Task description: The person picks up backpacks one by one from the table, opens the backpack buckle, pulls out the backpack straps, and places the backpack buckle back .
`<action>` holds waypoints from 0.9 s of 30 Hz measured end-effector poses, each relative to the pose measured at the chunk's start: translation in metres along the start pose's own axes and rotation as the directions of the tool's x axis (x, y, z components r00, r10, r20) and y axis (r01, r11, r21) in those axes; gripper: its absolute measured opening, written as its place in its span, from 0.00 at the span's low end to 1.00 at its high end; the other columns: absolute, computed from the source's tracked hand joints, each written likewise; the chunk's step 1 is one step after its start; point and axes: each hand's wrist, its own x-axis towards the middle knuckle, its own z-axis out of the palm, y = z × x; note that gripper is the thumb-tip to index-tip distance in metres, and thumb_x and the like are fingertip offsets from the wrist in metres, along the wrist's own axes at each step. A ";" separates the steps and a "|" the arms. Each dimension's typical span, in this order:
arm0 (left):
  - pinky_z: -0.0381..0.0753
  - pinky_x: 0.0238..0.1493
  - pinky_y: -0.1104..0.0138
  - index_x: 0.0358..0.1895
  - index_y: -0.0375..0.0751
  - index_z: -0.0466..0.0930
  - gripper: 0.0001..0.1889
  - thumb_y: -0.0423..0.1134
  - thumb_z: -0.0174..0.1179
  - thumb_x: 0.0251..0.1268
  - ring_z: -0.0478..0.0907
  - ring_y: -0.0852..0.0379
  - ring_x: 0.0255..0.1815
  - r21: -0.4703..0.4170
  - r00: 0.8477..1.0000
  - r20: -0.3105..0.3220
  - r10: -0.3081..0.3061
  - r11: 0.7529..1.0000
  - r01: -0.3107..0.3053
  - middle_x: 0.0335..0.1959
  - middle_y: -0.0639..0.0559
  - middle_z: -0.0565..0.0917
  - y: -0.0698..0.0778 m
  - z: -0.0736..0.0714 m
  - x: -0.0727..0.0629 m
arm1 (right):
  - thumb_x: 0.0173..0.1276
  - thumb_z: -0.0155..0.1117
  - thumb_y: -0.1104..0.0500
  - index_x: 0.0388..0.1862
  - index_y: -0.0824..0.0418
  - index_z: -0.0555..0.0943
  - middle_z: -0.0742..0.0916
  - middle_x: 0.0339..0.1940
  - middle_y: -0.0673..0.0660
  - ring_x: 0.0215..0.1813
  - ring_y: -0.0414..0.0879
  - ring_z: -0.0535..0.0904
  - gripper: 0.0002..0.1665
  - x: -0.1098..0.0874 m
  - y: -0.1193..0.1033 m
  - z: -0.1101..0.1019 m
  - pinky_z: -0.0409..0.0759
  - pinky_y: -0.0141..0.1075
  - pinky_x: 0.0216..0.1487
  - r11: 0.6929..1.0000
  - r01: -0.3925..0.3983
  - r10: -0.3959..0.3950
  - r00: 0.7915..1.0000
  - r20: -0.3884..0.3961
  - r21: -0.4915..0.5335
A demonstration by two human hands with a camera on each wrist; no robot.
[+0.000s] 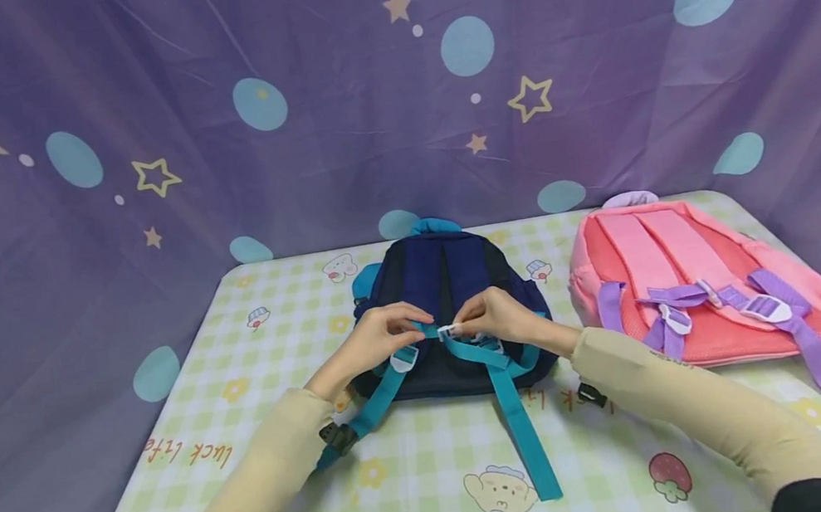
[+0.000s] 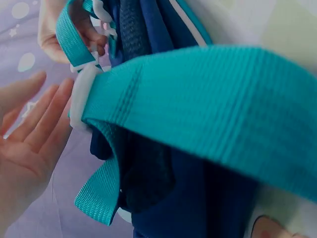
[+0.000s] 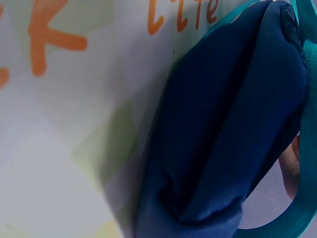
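Note:
A navy backpack [image 1: 425,288] with teal straps lies with its shoulder-strap side up. At its middle, the thumb and fingers of my right hand [image 1: 495,315] pinch a white plastic buckle [image 1: 446,332] on a narrow teal strap. My left hand [image 1: 388,331] is at the strap's left side, its fingertips beside the webbing. In the left wrist view, the fingers of that hand are fairly straight, the thumb stands apart, and the fingertips are right at a white strap adjuster [image 2: 83,96]. The right wrist view shows mostly the bag's side [image 3: 213,129], with only part of a hand.
To the right lies a pink backpack [image 1: 672,278] with purple straps, one trailing toward the table's front. A teal strap tail [image 1: 523,436] hangs over the checked tablecloth [image 1: 433,470]. A purple patterned curtain [image 1: 341,171] stands behind the table.

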 end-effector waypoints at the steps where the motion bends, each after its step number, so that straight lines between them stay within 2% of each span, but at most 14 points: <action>1: 0.82 0.39 0.67 0.49 0.26 0.82 0.11 0.25 0.61 0.64 0.83 0.47 0.40 0.027 1.000 -0.007 -0.003 1.000 0.003 0.49 0.37 0.82 0.000 0.000 0.002 | 0.66 0.67 0.66 0.35 0.71 0.87 0.89 0.30 0.60 0.31 0.49 0.84 0.07 0.000 0.000 0.000 0.80 0.36 0.33 1.000 -0.001 0.001 1.000 0.003 -0.001; 5: 0.79 0.35 0.68 0.50 0.28 0.82 0.11 0.25 0.59 0.65 0.82 0.49 0.39 0.117 0.999 0.014 -0.033 0.993 0.031 0.50 0.38 0.83 0.000 0.000 0.007 | 0.66 0.66 0.66 0.36 0.71 0.87 0.89 0.31 0.59 0.33 0.49 0.85 0.07 0.000 0.000 -0.002 0.81 0.36 0.34 1.000 -0.004 0.004 1.000 0.015 -0.001; 9: 0.77 0.33 0.69 0.52 0.31 0.82 0.12 0.26 0.58 0.68 0.80 0.52 0.38 0.192 0.993 0.080 -0.083 0.979 0.066 0.50 0.40 0.82 0.000 0.002 0.011 | 0.66 0.66 0.66 0.37 0.70 0.87 0.89 0.33 0.60 0.35 0.49 0.86 0.07 0.000 0.001 -0.002 0.82 0.36 0.36 1.000 -0.001 0.001 0.999 0.032 0.006; 12: 0.76 0.32 0.70 0.53 0.31 0.82 0.12 0.27 0.57 0.69 0.78 0.56 0.34 0.228 0.988 0.121 -0.094 0.971 0.064 0.50 0.40 0.82 0.000 0.004 0.014 | 0.66 0.66 0.66 0.37 0.70 0.87 0.89 0.34 0.60 0.36 0.49 0.86 0.07 0.000 0.002 -0.003 0.83 0.36 0.37 1.000 0.008 -0.008 0.999 0.048 0.008; 16: 0.73 0.29 0.70 0.52 0.31 0.82 0.12 0.27 0.56 0.70 0.73 0.60 0.27 0.250 0.985 0.145 -0.095 0.967 0.057 0.49 0.40 0.83 -0.003 0.007 0.016 | 0.66 0.66 0.66 0.38 0.70 0.87 0.89 0.36 0.60 0.37 0.49 0.86 0.07 -0.001 0.001 -0.003 0.83 0.37 0.38 1.000 0.020 -0.020 0.998 0.066 0.005; 27: 0.74 0.30 0.69 0.48 0.33 0.84 0.09 0.29 0.56 0.71 0.69 0.63 0.27 0.250 0.989 0.129 -0.069 0.968 0.035 0.35 0.49 0.80 -0.012 0.007 0.020 | 0.66 0.65 0.68 0.38 0.71 0.86 0.89 0.35 0.60 0.37 0.53 0.86 0.06 -0.003 -0.003 -0.007 0.84 0.40 0.38 0.999 0.050 -0.051 0.995 0.090 0.014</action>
